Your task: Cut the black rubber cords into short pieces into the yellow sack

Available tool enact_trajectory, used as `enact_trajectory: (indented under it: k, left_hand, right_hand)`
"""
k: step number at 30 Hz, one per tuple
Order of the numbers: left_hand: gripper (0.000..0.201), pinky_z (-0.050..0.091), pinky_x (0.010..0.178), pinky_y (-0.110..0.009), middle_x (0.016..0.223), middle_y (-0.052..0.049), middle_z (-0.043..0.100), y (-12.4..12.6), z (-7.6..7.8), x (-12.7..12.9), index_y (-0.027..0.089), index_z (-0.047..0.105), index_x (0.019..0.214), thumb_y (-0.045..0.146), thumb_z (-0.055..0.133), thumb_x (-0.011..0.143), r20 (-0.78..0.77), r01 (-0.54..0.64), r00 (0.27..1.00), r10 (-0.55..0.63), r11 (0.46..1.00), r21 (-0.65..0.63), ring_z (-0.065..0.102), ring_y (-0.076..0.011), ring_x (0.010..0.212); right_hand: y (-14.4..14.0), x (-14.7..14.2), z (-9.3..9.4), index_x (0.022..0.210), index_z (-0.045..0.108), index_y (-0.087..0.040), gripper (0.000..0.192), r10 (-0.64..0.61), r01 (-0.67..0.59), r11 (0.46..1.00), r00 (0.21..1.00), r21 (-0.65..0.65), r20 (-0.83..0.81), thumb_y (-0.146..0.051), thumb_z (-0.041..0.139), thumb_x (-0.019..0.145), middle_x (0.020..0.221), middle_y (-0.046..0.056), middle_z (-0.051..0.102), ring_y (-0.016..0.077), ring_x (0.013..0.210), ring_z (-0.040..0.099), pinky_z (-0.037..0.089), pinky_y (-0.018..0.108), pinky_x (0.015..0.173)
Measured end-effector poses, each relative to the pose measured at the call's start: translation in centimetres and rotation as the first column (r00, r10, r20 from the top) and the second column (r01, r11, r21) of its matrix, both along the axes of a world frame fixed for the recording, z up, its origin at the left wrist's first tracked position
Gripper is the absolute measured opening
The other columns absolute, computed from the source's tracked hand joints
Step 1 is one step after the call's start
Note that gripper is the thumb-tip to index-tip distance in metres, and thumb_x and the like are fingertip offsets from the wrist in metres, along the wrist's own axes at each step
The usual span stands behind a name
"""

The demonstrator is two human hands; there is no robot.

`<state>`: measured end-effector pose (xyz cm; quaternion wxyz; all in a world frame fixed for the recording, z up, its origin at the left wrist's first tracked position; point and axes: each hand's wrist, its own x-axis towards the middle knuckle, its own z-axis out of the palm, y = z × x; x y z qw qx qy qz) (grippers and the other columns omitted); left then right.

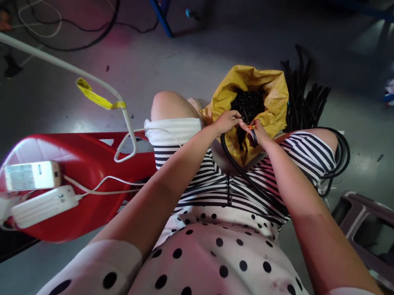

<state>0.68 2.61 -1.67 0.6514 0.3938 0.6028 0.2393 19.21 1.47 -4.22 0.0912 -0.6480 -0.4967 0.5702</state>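
A yellow sack (224, 93) with its mouth folded open stands between my knees, dark inside with many short black pieces (248, 102). Over its near rim, my left hand (227, 121) is closed in a pinch on a black tube (228, 155), which trails down across my lap. Close beside it, my right hand (259, 135) is wrapped round what look like small scissors (254, 137) with black and orange handles. Their thin blades point into the sack, near my left fingertips. The exact spot between the fingers is too small to make out.
Coiled black tubing (343, 157) hangs by my right thigh; a bundle of black lengths (307, 96) lies behind the sack. At left, a red stool (83, 152) carries a phone (31, 175) and a white power bank (46, 206). A grey plastic stool (358, 217) stands right.
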Motion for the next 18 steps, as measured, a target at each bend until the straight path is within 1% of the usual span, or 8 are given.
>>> enact_trajectory:
  k: [3, 5, 10, 13, 15, 16, 18]
  left_hand:
    - [0.016, 0.026, 0.056, -0.023, 0.065, 0.005, 0.054, 0.0, 0.0, -0.2, 0.018, 0.06, 0.089, 0.006, 0.063, 0.1, -0.008, 0.035, 0.999, -0.035, 0.999, 0.0, 0.04, -0.0076, 0.052]
    - [0.017, 0.025, 0.055, -0.023, 0.064, 0.005, 0.055, 0.0, -0.1, -0.2, 0.018, 0.06, 0.09, 0.007, 0.062, 0.103, -0.014, 0.033, 0.999, -0.033, 0.999, -0.023, 0.04, -0.0075, 0.051]
    - [0.02, 0.021, 0.051, -0.023, 0.063, 0.007, 0.052, -0.2, -0.2, 0.2, 0.018, 0.059, 0.089, 0.012, 0.062, 0.108, -0.033, -0.068, 0.997, 0.065, 0.995, -0.079, 0.034, -0.0058, 0.045]
    - [0.021, 0.03, 0.05, -0.022, 0.064, 0.007, 0.053, -0.5, -0.1, 0.7, 0.018, 0.057, 0.09, 0.014, 0.059, 0.111, -0.021, -0.145, 0.989, 0.144, 0.984, -0.1, 0.039, -0.006, 0.045]
    - [0.024, 0.037, 0.052, -0.022, 0.064, 0.007, 0.053, -0.7, 0.0, 1.1, 0.019, 0.054, 0.089, 0.016, 0.056, 0.113, 0.008, -0.175, 0.984, 0.178, 0.974, -0.143, 0.044, -0.0064, 0.046]
    - [0.026, 0.038, 0.053, -0.022, 0.064, 0.007, 0.052, -0.8, 0.1, 1.2, 0.02, 0.052, 0.088, 0.016, 0.055, 0.114, 0.016, -0.182, 0.982, 0.187, 0.969, -0.168, 0.045, -0.0065, 0.046]
    - [0.029, 0.034, 0.051, -0.022, 0.063, 0.008, 0.05, -1.0, 0.2, 1.5, 0.021, 0.049, 0.086, 0.017, 0.053, 0.115, 0.0, -0.193, 0.981, 0.196, 0.961, -0.2, 0.042, -0.0064, 0.045]
  right_hand:
    - [-0.2, -0.1, -0.2, 0.118, 0.05, -0.025, 0.069, 0.017, -0.019, 0.999, 0.999, 0.036, 0.046, -0.078, 0.083, 0.089, 0.077, -0.003, 0.054, 0.0171, 0.065, 0.052, 0.047, 0.028, 0.059]
    - [-0.4, -0.1, -0.3, 0.118, 0.05, -0.025, 0.068, 0.04, -0.045, 0.997, 0.996, 0.065, 0.076, -0.076, 0.085, 0.089, 0.078, -0.003, 0.055, 0.0175, 0.068, 0.053, 0.047, 0.028, 0.062]
    - [-0.3, -0.1, -0.9, 0.118, 0.052, -0.024, 0.066, 0.048, -0.056, 0.995, 0.994, 0.084, 0.095, -0.073, 0.085, 0.089, 0.08, -0.002, 0.057, 0.0168, 0.067, 0.052, 0.048, 0.029, 0.062]
    - [0.1, 0.0, -1.4, 0.119, 0.052, -0.024, 0.064, 0.028, -0.038, 0.995, 0.994, 0.088, 0.106, -0.072, 0.084, 0.091, 0.078, -0.001, 0.057, 0.017, 0.065, 0.052, 0.051, 0.031, 0.063]
    - [0.3, 0.0, -1.6, 0.122, 0.053, -0.023, 0.063, 0.008, -0.018, 0.996, 0.993, 0.088, 0.115, -0.072, 0.082, 0.094, 0.077, -0.001, 0.057, 0.0175, 0.064, 0.052, 0.054, 0.033, 0.064]
    - [0.3, 0.1, -1.7, 0.123, 0.054, -0.022, 0.064, 0.0, -0.01, 0.996, 0.993, 0.086, 0.12, -0.073, 0.081, 0.095, 0.076, -0.001, 0.056, 0.0179, 0.064, 0.053, 0.055, 0.034, 0.065]
    - [0.3, 0.2, -1.8, 0.125, 0.055, -0.021, 0.066, 0.0, -0.01, 0.997, 0.993, 0.075, 0.122, -0.075, 0.079, 0.095, 0.074, -0.001, 0.055, 0.0189, 0.064, 0.054, 0.058, 0.037, 0.067]
